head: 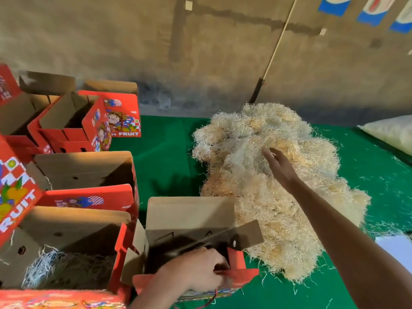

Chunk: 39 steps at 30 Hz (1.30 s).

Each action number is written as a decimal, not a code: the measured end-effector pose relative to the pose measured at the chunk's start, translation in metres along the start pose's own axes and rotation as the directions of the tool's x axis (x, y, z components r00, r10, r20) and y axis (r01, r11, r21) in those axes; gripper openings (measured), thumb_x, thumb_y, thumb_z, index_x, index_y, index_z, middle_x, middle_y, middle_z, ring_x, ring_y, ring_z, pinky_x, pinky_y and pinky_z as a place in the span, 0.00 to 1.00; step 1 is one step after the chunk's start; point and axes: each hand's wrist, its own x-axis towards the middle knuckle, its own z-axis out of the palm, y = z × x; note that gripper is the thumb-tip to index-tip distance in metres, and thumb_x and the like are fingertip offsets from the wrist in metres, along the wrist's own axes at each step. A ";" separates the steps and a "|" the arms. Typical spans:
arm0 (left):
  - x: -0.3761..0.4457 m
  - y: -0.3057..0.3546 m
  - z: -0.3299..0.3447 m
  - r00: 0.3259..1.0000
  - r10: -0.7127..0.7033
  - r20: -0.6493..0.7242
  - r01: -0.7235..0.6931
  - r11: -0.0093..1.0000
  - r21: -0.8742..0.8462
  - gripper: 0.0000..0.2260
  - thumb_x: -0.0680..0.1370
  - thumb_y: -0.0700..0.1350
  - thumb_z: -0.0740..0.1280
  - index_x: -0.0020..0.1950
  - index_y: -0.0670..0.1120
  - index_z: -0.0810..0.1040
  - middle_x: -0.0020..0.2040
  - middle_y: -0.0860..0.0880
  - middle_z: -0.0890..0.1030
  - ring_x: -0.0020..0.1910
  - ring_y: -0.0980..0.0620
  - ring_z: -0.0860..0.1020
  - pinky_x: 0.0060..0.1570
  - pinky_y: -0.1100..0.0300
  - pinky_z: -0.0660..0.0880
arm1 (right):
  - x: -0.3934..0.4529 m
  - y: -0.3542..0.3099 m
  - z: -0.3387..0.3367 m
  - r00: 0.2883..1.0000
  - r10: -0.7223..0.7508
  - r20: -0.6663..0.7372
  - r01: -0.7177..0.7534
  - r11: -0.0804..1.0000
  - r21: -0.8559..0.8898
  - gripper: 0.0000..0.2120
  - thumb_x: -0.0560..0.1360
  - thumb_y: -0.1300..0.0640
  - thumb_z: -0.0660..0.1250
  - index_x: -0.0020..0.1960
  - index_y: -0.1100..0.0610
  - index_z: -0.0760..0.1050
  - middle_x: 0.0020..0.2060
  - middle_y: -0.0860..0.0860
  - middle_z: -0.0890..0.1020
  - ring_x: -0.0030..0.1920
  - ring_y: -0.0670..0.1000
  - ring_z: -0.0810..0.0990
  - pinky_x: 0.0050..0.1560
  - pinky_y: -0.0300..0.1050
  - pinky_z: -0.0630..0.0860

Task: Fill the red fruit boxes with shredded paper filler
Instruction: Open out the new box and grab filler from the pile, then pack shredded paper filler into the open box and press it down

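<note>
The word "FRUIT" is printed in white on the red fruit boxes stacked at the left, beside cartoon figures and a red-and-white checker pattern. The boxes are of corrugated cardboard, red outside and plain brown inside, with their flaps standing open. One open box at the near edge is gripped at its red front wall by the left hand, whose fingers are curled over the rim. A neighbouring box already holds some pale shreds at its bottom. The shredded paper filler lies as a large, wiry, cream-coloured heap on the green cloth, just right of the held box. The right hand is stretched over the heap, its fingers loosely spread and touching the top strands.
</note>
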 end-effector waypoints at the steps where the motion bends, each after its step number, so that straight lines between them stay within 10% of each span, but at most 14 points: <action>1: 0.005 0.000 -0.001 1.000 0.009 -0.012 -0.009 1.000 -0.008 0.17 0.74 0.66 0.66 0.59 0.61 0.77 0.50 0.54 0.84 0.49 0.50 0.82 0.47 0.56 0.76 | -0.001 0.009 0.000 0.999 0.010 -0.038 -0.009 0.999 0.034 0.36 0.79 0.33 0.59 0.77 0.57 0.63 0.73 0.57 0.70 0.70 0.58 0.72 0.67 0.56 0.71; 4: 0.012 0.003 -0.002 1.000 -0.002 -0.026 0.001 0.999 -0.042 0.21 0.70 0.74 0.63 0.56 0.65 0.76 0.49 0.56 0.81 0.46 0.52 0.80 0.46 0.56 0.74 | 0.004 0.045 0.003 0.993 0.109 -0.047 -0.116 0.976 -0.185 0.27 0.83 0.49 0.62 0.76 0.61 0.63 0.72 0.62 0.71 0.66 0.62 0.75 0.63 0.53 0.74; 11: 0.012 0.003 -0.003 0.993 -0.093 -0.077 0.075 0.975 -0.209 0.27 0.74 0.76 0.52 0.40 0.53 0.70 0.35 0.54 0.72 0.35 0.54 0.72 0.42 0.51 0.70 | -0.003 0.100 0.036 0.957 0.282 0.075 -0.229 0.885 -0.406 0.51 0.70 0.52 0.79 0.80 0.60 0.49 0.74 0.64 0.66 0.70 0.66 0.70 0.67 0.59 0.72; 15: 0.011 -0.007 -0.003 0.986 -0.139 -0.092 0.119 0.974 -0.193 0.22 0.75 0.72 0.57 0.55 0.58 0.78 0.52 0.60 0.81 0.50 0.60 0.79 0.57 0.50 0.77 | -0.004 0.104 0.049 0.959 0.282 0.028 -0.245 0.876 -0.416 0.29 0.77 0.54 0.72 0.72 0.62 0.66 0.60 0.61 0.80 0.47 0.58 0.82 0.46 0.51 0.79; 19: 0.007 -0.017 -0.006 0.967 -0.157 -0.203 0.116 0.973 -0.200 0.17 0.77 0.68 0.60 0.54 0.59 0.79 0.51 0.62 0.81 0.48 0.64 0.79 0.55 0.53 0.78 | 0.010 0.071 0.031 0.990 0.134 -0.037 -0.138 0.927 -0.350 0.11 0.79 0.53 0.69 0.53 0.61 0.75 0.45 0.57 0.82 0.34 0.52 0.77 0.32 0.40 0.69; 26: 0.007 -0.027 -0.024 0.852 -0.192 -0.487 -0.010 0.924 -0.381 0.12 0.76 0.64 0.62 0.48 0.61 0.80 0.46 0.65 0.82 0.45 0.66 0.80 0.50 0.58 0.79 | 0.028 -0.052 -0.023 0.982 -0.138 -0.126 0.136 0.990 -0.026 0.14 0.76 0.50 0.73 0.38 0.52 0.70 0.23 0.43 0.73 0.23 0.40 0.68 0.24 0.37 0.66; 28: 0.013 -0.029 -0.028 0.803 -0.235 -0.548 -0.113 0.842 -0.528 0.09 0.78 0.60 0.65 0.49 0.59 0.81 0.46 0.61 0.83 0.44 0.63 0.82 0.49 0.56 0.80 | 0.029 -0.084 -0.026 0.984 -0.125 -0.129 0.138 0.986 0.092 0.14 0.75 0.48 0.74 0.51 0.57 0.78 0.30 0.40 0.78 0.26 0.37 0.71 0.27 0.35 0.68; 31: 0.018 -0.026 -0.039 0.744 -0.387 -0.545 -0.260 0.583 -0.769 0.11 0.76 0.60 0.69 0.53 0.56 0.82 0.47 0.61 0.84 0.48 0.57 0.84 0.41 0.57 0.81 | 0.023 -0.127 -0.019 0.991 -0.092 -0.102 0.120 0.938 0.326 0.43 0.73 0.48 0.76 0.77 0.66 0.60 0.57 0.56 0.82 0.47 0.42 0.80 0.44 0.35 0.74; 35: 0.017 -0.020 -0.066 0.827 -0.464 -0.318 -0.381 -0.046 -0.923 0.24 0.70 0.59 0.76 0.61 0.48 0.79 0.59 0.44 0.81 0.53 0.43 0.82 0.46 0.41 0.82 | 0.000 -0.176 -0.001 0.998 -0.055 -0.013 0.053 0.849 0.526 0.42 0.70 0.48 0.78 0.76 0.62 0.63 0.70 0.56 0.74 0.59 0.50 0.73 0.59 0.46 0.68; 39: 0.005 -0.014 -0.094 0.846 -0.438 -0.306 -0.438 -0.241 -0.866 0.40 0.62 0.65 0.79 0.68 0.49 0.73 0.66 0.44 0.74 0.62 0.40 0.76 0.50 0.30 0.78 | -0.030 -0.217 0.011 0.989 -0.078 0.123 -0.024 0.748 0.663 0.35 0.64 0.43 0.79 0.67 0.57 0.75 0.63 0.55 0.81 0.61 0.57 0.80 0.63 0.59 0.75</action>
